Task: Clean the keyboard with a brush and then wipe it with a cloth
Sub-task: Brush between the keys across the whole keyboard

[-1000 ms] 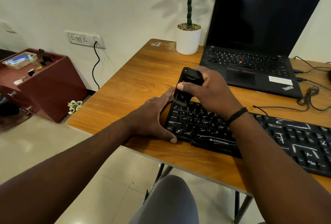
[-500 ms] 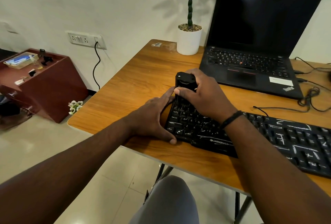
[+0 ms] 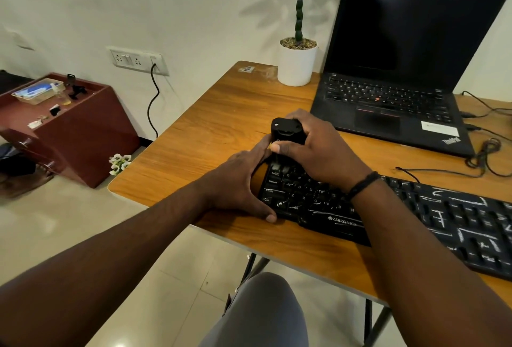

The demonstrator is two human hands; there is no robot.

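Observation:
A black Zebronics keyboard (image 3: 432, 216) lies across the wooden table (image 3: 210, 136), its keys streaked with white dust on the right part. My right hand (image 3: 313, 150) is wrapped around a black brush (image 3: 285, 132), held upright with its bristle end down on the keyboard's top-left keys. My left hand (image 3: 238, 183) cups the keyboard's left end, thumb on the front corner, fingers along the side. No cloth is in view.
An open black laptop (image 3: 399, 75) stands behind the keyboard, cables (image 3: 484, 152) trailing to its right. A white pot with a plant (image 3: 297, 62) sits at the table's back. A dark red cabinet (image 3: 69, 125) with small items stands on the floor to the left.
My right hand has shifted the brush a little to the left and down, onto the keyboard's far-left top keys. My left hand has stayed on the keyboard's end.

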